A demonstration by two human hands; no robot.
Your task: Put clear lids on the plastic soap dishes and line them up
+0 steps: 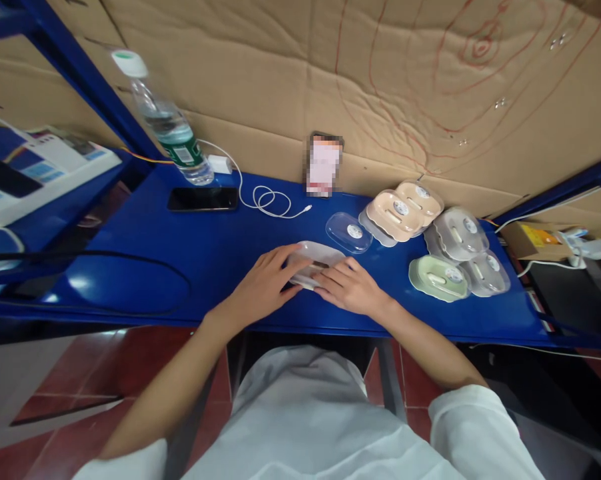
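Note:
A shallow pale grey plastic dish (316, 251) sits near the front edge of the blue table, between my hands. My left hand (264, 285) grips its left side, thumb at the near rim and fingers reaching over the top. From the right, my right hand (351, 287) curls its fingers over the near right part of the dish. A small dark brown strip (320, 265) shows by the right fingertips; I cannot tell what it is. Just beyond the dish lies a clear plastic lid (349, 233) with a round white sticker.
Lidded boxes stand to the right: beige (394, 215), grey (456, 233) and green (440, 277), some stacked. A phone (324, 164) leans on the cardboard wall (250, 87). Left are a water bottle (173, 133), a dark phone (202, 199) and a white cable (266, 200).

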